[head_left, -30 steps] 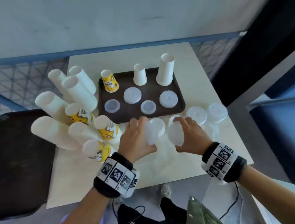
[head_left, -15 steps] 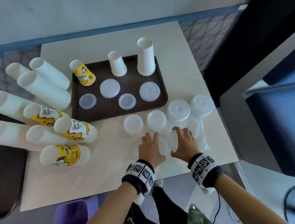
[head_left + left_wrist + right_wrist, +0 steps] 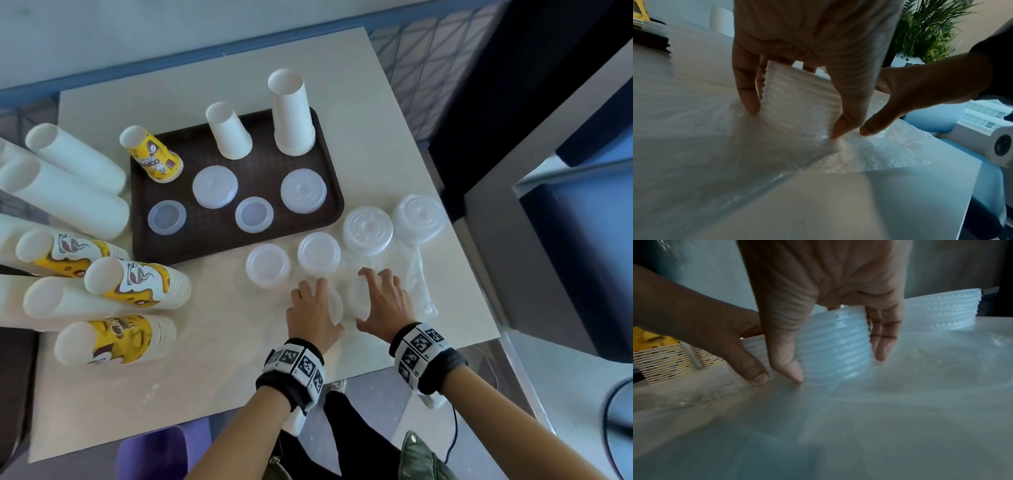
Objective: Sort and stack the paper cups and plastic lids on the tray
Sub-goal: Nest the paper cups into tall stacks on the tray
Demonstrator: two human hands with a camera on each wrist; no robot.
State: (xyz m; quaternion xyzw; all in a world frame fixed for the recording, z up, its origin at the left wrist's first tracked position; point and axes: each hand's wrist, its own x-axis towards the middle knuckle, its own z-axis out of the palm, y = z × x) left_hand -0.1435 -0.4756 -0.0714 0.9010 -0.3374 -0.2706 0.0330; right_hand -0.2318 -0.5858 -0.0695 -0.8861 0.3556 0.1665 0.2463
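Gripping one stack of clear plastic lids each, both hands work side by side at the near edge of the bench [image 3: 219, 394]. The left hand [image 3: 313, 313] has its fingers and thumb curled around the left lid stack [image 3: 797, 104], which stands on the bench with the fingertips [image 3: 751, 108] reaching down to a sheet of clear plastic wrap [image 3: 419, 287]. The right hand [image 3: 385, 305] clasps the right lid stack [image 3: 835, 345] in the same way, thumb on one side and fingers on the other; the two thumbs nearly touch.

Just beyond the hands, four more lid stacks [image 3: 318, 253] stand in a row on the bench, running along the tray's near right corner. The brown tray [image 3: 329, 219] holds a yellow printed cup [image 3: 152, 159], a white cup [image 3: 227, 132] and a taller stack of white cups [image 3: 291, 114], all upside down along its far side, with four lids [image 3: 215, 186] lying nearer. To the left of the tray, long sleeves of white cups [image 3: 68, 195] and yellow printed cups [image 3: 137, 282] lie on their sides.
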